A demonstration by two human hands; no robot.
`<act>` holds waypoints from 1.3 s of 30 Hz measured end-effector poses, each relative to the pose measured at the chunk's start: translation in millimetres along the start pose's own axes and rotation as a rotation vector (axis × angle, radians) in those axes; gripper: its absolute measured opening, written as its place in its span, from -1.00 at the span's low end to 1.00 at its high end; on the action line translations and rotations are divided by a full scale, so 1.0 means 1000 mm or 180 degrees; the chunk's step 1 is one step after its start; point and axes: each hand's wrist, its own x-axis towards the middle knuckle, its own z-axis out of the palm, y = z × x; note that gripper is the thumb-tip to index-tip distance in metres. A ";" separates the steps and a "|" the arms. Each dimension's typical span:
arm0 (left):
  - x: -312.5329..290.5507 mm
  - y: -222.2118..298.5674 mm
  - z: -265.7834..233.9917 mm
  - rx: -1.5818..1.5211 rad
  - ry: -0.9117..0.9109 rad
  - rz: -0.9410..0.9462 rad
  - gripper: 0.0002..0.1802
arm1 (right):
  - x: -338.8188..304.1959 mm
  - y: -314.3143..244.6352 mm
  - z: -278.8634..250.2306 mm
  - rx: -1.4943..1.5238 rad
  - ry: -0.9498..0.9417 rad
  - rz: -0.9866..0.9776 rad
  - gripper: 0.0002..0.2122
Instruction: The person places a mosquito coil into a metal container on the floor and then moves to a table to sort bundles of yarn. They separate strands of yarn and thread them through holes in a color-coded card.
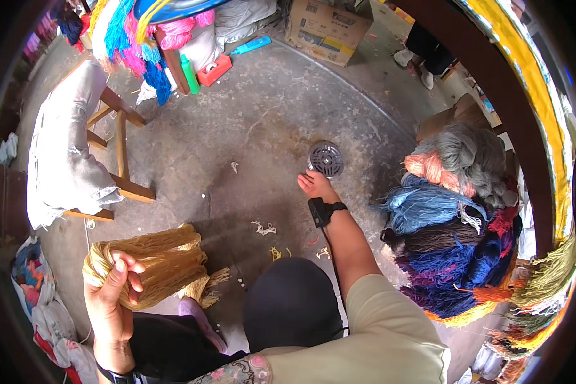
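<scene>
My left hand (114, 291) is closed around the looped end of a hank of pale yellow yarn (166, 259). The hank stretches to the right of the fist, and its loose ends (214, 288) hang near my leg. My right arm reaches forward, with a black device strapped at the wrist. Its hand (318, 185) has bent fingers pointing left, with nothing visible in them. Just beyond it is a round, slotted silver metal disc (327, 159); I cannot tell whether the hand touches it.
On the right lies a pile of grey, blue, purple and orange yarn hanks (454, 224). A cloth-draped wooden stool (70, 147) stands left. Farther off are a cardboard box (326, 29), a red box (214, 70) and a green bottle (189, 75). Another person's feet (425, 77) show at far right.
</scene>
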 end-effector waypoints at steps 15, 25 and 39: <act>-0.007 0.003 0.023 0.0040 0.0116 0.0054 -0.81 | 0.011 -0.017 0.000 -0.0308 -0.0038 -0.0973 -0.63; -0.026 0.003 0.020 0.0026 0.0538 -0.0086 -0.81 | 0.036 -0.054 0.012 -0.0081 -0.0469 -0.0877 -0.64; -0.010 0.004 0.035 -0.0431 -0.0263 -0.0319 -0.74 | -0.021 -0.008 0.020 -0.1736 -0.0506 -0.0415 -0.39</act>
